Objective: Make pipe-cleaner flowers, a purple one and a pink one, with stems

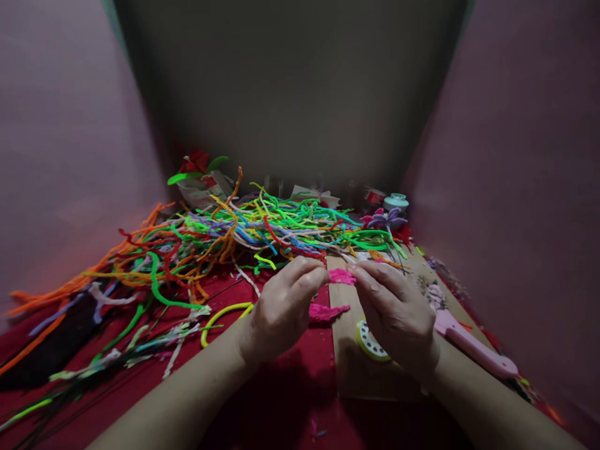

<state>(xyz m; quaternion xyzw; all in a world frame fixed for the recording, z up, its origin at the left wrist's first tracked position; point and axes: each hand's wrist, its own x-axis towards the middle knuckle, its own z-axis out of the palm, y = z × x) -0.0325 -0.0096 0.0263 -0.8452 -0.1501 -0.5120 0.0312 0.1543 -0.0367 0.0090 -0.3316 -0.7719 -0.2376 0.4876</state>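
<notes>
My left hand (284, 309) and my right hand (394, 312) meet at centre, fingers pinched together on a bright pink pipe cleaner piece (342, 276) held between them. A second pink fuzzy piece (327, 312) hangs or lies just below, beside my left hand. Under my right hand lies a yellow-rimmed white round thing (370, 342) on a brown board (356, 375).
A big tangle of coloured pipe cleaners (225, 240) covers the red cloth (281, 400) behind and to the left. A pink tool (469, 344) lies at right. A purple pipe-cleaner flower (387, 220), a small round tub (396, 202) and a red flower (197, 164) sit near the back wall.
</notes>
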